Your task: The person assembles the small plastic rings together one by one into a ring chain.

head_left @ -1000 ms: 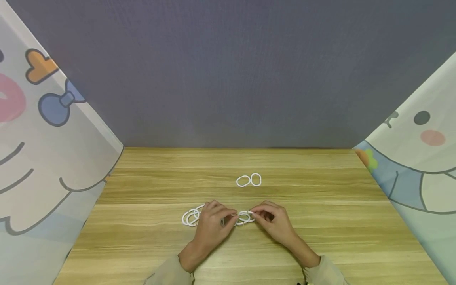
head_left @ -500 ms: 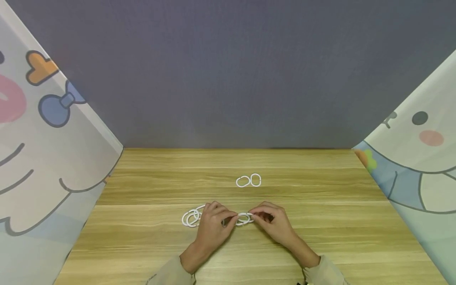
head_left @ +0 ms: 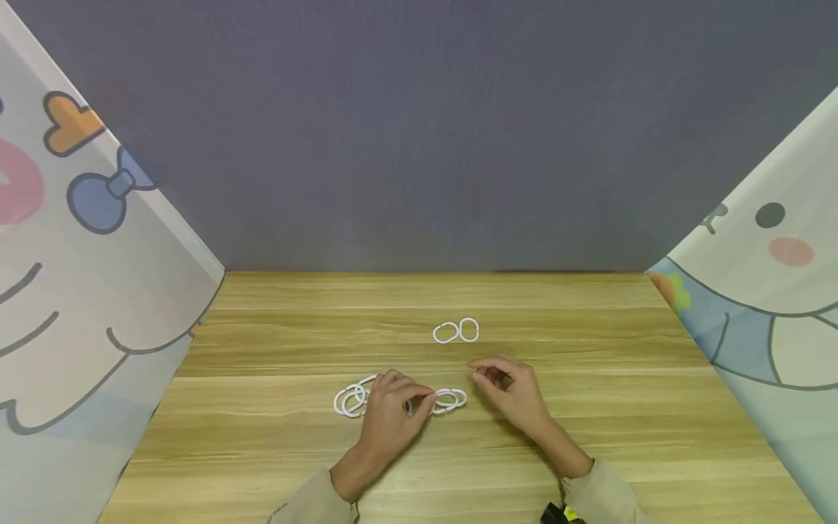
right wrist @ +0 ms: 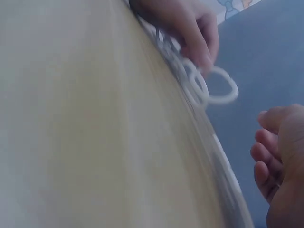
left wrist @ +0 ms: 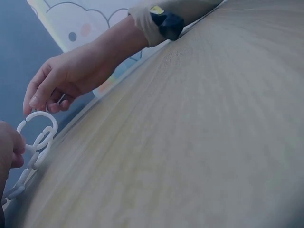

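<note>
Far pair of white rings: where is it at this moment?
In the head view, the far pair of white rings lies on the table, just right of the picture's centre, beyond the left hand and the nearer right hand.

The right hand point(head_left: 513, 393) no longer pinches the linked white rings point(head_left: 465, 398); its fingertips point(head_left: 483, 362) are now apart from them, farther forward. More of the black object point(head_left: 553, 514) beside its sleeve point(head_left: 602, 495) shows.

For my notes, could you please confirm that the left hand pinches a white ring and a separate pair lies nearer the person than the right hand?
Almost: in the head view, the pair of rings lies beyond the right hand.
</note>
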Demonstrator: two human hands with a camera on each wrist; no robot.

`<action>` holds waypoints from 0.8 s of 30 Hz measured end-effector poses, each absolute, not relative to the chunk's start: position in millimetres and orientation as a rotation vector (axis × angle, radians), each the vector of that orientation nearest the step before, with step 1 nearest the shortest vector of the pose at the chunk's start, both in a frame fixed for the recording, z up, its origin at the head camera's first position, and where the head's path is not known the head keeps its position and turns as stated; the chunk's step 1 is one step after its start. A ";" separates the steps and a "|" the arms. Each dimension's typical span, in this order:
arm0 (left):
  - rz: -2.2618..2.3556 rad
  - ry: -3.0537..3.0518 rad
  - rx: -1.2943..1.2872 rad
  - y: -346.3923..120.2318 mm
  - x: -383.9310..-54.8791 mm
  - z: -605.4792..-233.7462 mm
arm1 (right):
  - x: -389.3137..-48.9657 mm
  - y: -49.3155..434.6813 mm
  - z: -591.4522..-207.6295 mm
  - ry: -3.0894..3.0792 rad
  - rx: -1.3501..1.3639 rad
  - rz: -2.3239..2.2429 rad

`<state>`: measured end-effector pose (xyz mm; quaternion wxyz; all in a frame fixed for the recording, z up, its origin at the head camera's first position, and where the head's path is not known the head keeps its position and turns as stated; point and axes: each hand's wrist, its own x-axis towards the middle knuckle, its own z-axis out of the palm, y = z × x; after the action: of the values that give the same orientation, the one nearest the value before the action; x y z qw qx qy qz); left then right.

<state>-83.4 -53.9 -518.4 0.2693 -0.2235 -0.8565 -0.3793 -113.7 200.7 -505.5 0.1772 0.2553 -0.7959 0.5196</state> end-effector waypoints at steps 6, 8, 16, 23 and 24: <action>-1.028 -2.308 -0.602 -54.3 -84.0 -519.8 | -137.9 210.2 -496.1 -2.357 0.648 1.369; -1.026 -2.303 -0.600 -54.2 -84.2 -520.1 | -147.1 212.5 -493.4 -2.379 0.639 1.316; -1.010 -2.285 -0.603 -54.3 -85.1 -521.9 | -173.8 216.1 -486.1 -2.491 0.583 1.195; -1.001 -2.281 -0.598 -55.4 -85.6 -522.4 | -187.6 214.8 -489.8 -2.653 0.578 1.148; -1.001 -2.281 -0.597 -55.4 -85.6 -522.4 | -189.1 214.5 -490.5 -2.672 0.583 1.136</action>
<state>-85.6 -55.4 -522.4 0.2861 -0.2234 -0.8533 -0.3743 -189.1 214.5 -490.5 0.0899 0.1962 -0.8985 0.3822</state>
